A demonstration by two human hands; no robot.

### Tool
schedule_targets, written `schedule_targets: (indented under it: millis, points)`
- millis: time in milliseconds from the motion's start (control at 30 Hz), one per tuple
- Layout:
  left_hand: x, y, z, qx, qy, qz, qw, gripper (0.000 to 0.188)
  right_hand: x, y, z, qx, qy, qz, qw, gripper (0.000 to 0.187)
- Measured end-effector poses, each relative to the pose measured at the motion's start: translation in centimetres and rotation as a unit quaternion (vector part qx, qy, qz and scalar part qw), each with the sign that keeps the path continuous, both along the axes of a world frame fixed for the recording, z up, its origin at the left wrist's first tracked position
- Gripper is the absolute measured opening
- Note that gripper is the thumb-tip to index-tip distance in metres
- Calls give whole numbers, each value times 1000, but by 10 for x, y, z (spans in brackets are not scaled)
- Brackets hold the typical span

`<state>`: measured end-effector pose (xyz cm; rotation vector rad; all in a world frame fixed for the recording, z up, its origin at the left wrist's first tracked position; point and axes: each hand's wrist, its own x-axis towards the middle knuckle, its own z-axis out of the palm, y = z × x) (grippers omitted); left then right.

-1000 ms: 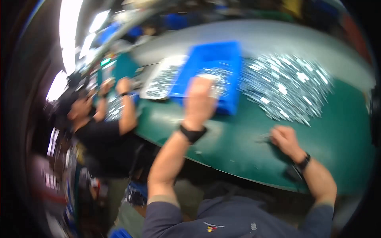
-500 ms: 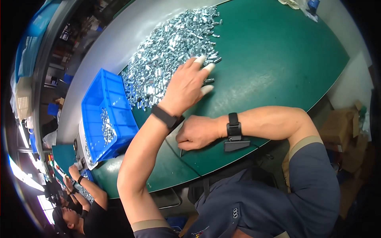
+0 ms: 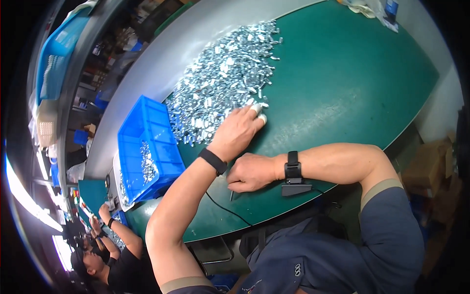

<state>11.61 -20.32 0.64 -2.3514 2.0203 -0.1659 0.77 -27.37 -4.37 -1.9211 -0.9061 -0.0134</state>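
A broad heap of small shiny metal parts (image 3: pixel 220 73) lies on the green tabletop (image 3: pixel 338 73). At its near right edge is my left hand (image 3: pixel 239 130), wearing white finger covers. Its fingers are bent and drawn together over the parts; whatever lies between the fingertips is hidden. Just below it, my right hand (image 3: pixel 253 172) rests closed on the table. A thin dark rod (image 3: pixel 231 196) sticks out from under its fingers; the rest of the rod is hidden. Each wrist wears a black strap, the right one with a small dark box (image 3: pixel 296 189) beside it.
A blue bin (image 3: pixel 156 142) with some metal parts inside stands left of the heap, on a white tray (image 3: pixel 119 179). A black cable (image 3: pixel 225 210) crosses the near table. Another person (image 3: pixel 122 255) works at the lower left. Cardboard boxes (image 3: pixel 426 161) stand at the right.
My left hand has moved nearer to me along the heap's edge, and its spread fingers have drawn together. The right hand stays closed in place. The whole view has shifted slightly.
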Motion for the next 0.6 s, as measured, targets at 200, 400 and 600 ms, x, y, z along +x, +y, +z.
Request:
schedule_targets:
  millis: [200,400,600]
  points:
    - [-19,51,4,-16,24,1,1000,27,-3,3,-3,30,-16,6,999,32]
    - [-30,97,8,-114,43,81,989,28,2,3,1,27,-1,7,1000,31]
    - [-66,145,-3,-334,206,322,861,27,1,-2,5,34,43,-1,999,31]
